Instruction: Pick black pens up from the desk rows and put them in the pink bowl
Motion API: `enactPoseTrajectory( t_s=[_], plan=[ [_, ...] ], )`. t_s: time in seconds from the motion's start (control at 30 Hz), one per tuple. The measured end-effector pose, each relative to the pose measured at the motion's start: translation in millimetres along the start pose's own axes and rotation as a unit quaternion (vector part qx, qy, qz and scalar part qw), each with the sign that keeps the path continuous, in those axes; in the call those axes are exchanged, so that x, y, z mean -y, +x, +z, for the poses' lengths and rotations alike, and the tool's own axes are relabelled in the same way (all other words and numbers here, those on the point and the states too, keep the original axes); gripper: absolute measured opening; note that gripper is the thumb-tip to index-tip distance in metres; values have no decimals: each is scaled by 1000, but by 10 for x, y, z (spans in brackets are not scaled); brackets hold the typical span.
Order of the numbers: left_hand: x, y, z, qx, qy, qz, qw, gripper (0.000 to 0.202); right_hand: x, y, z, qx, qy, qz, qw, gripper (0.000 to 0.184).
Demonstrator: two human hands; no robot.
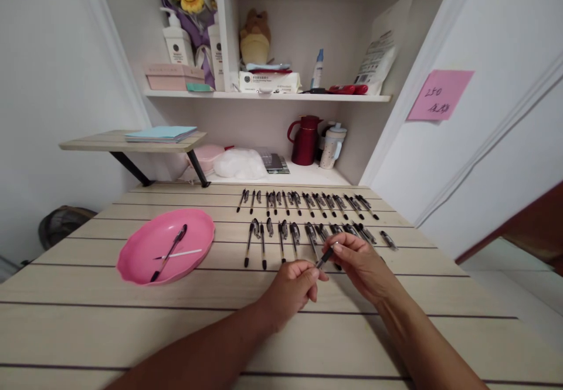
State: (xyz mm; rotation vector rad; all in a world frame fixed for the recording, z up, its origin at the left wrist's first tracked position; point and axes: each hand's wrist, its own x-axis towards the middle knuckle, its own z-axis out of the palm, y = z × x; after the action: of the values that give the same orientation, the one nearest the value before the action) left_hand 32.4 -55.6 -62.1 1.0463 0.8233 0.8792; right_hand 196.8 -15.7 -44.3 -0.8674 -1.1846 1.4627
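Between my two hands is a dark pen, tilted with its upper end toward the right. My left hand pinches its lower end, and the fingertips of my right hand close on the upper end. Just beyond my hands, two rows of pens lie on the slatted tabletop, several of them uncapped with a black cap beside them. An uncapped pen lies in the near row, with a loose cap near it. My right hand hides part of that row. A single cap rests at its right end.
To the left sits a pink scalloped tray with a capped pen and a thin white refill in it. A small raised shelf stands behind it. At the back are a red jug and a pale tumbler.
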Motion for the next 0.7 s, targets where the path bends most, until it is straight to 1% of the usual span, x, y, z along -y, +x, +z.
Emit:
enactPoseTrajectory(
  t_s=[0.07, 0.17, 0.2, 0.3, 0.33, 0.5, 0.63, 0.7],
  plan=[
    [-6, -3, 4, -3, 4, -1, 1000, 31, 0, -1, 7, 4, -3, 1, 1000, 21],
    [-8, -3, 7, -8, 5, -2, 1000, 31, 14, -7, 13, 31, 8, 16, 999, 30],
    [-6, -1, 7, -8, 5, -2, 1000, 30, 17, -8, 12, 32, 8, 16, 999, 30],
    [8, 10, 2, -8, 7, -2, 1000, 28, 8, -6, 6, 10, -12, 1, 1000, 21],
    [12, 13, 0, -5, 7, -1, 1000, 27, 5, -7, 5, 7, -17, -2, 1000, 20],
    [11, 9, 3, -5, 8, 1, 1000, 29, 21, -25, 8, 42, 15, 20, 999, 30],
    [11, 9, 5, -13, 8, -5, 1000, 30, 9, -6, -18, 24, 1, 5, 1000, 21],
    [21, 19, -1, -13, 10, -8, 1000, 30, -17, 11, -28, 18, -17, 1, 1000, 20]
  ],
)
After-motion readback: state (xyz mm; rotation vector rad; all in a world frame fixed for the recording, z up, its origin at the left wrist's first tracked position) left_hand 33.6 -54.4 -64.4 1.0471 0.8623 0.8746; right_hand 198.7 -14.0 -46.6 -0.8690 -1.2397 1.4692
